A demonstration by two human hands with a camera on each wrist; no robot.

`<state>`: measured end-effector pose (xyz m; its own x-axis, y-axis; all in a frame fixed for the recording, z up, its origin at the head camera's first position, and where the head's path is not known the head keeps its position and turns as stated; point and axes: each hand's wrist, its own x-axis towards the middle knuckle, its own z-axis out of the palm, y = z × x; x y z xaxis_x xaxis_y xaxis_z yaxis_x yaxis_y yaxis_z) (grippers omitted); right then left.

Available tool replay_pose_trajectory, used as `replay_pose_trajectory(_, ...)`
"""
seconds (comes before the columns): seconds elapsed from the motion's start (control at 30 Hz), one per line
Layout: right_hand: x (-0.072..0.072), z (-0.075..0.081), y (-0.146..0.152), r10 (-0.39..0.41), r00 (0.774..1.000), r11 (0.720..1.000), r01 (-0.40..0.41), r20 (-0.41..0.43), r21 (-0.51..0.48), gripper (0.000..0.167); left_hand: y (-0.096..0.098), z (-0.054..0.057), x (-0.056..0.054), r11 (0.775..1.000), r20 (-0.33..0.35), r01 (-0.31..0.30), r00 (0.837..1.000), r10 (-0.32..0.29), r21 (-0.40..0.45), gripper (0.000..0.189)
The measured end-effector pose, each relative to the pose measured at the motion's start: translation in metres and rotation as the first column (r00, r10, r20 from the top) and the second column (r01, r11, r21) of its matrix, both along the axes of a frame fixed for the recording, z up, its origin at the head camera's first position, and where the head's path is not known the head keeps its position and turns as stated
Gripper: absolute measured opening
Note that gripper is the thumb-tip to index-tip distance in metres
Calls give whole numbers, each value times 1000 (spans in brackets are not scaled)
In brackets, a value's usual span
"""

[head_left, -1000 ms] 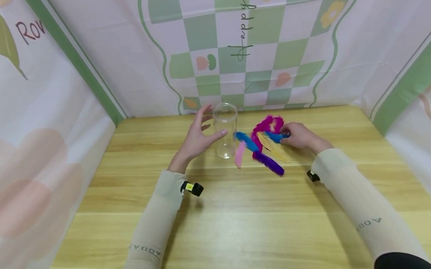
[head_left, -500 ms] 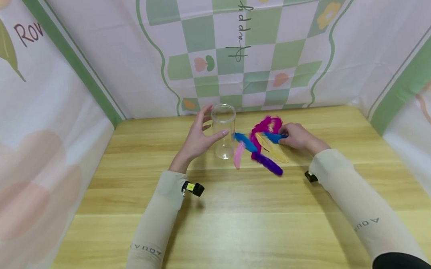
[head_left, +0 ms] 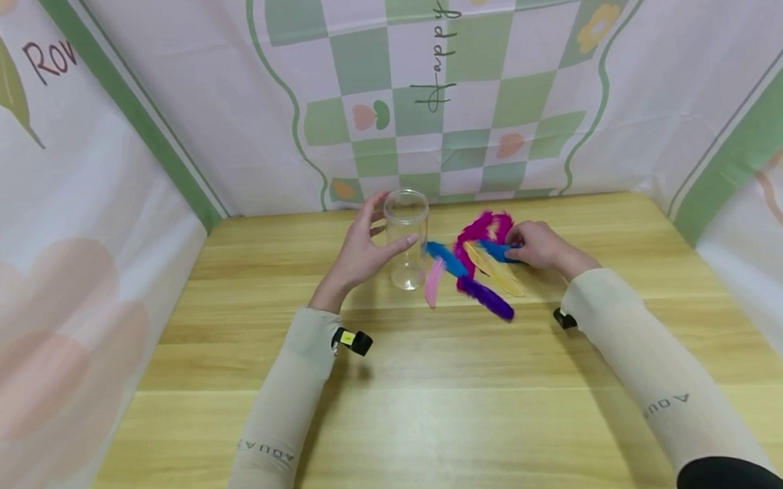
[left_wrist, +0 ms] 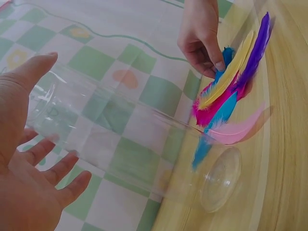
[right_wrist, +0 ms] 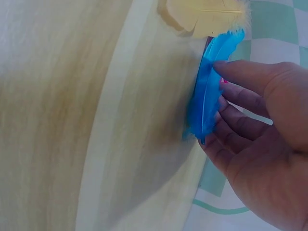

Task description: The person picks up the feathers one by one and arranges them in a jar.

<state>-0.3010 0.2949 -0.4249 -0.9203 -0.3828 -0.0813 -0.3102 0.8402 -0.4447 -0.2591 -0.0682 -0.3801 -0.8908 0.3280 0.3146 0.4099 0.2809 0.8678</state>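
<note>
A tall clear jar (head_left: 411, 271) stands upright near the back of the table. My left hand (head_left: 364, 251) is spread around its upper part, thumb in front and fingers on the left side, all fairly straight. To the jar's right, my right hand (head_left: 541, 247) pinches a blue feather (right_wrist: 208, 91) between thumb and fingers, low over the table. Beside it lie a yellow feather (head_left: 494, 271), magenta feathers (head_left: 475, 231), a second blue feather (head_left: 446, 258), a purple feather (head_left: 491, 299) and a pink feather (head_left: 434, 283), partly overlapping one another.
The wooden table (head_left: 425, 403) reaches back to a hanging cloth (head_left: 420, 156) with a green check print, close behind the jar. Cloth walls also stand at the left and right. The pink feather lies right by the jar's base.
My left thumb has moved slightly further right across the front of the jar. My right hand stays at the blue feather with barely any shift; the other feathers lie as before.
</note>
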Motion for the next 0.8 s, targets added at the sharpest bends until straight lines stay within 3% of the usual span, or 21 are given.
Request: replay_pose_trajectory(0.8, -2, -1, -2, -17, 999, 1000, 17, 29, -14, 22, 4, -3, -4, 1000, 16, -8, 1000, 8, 9, 90)
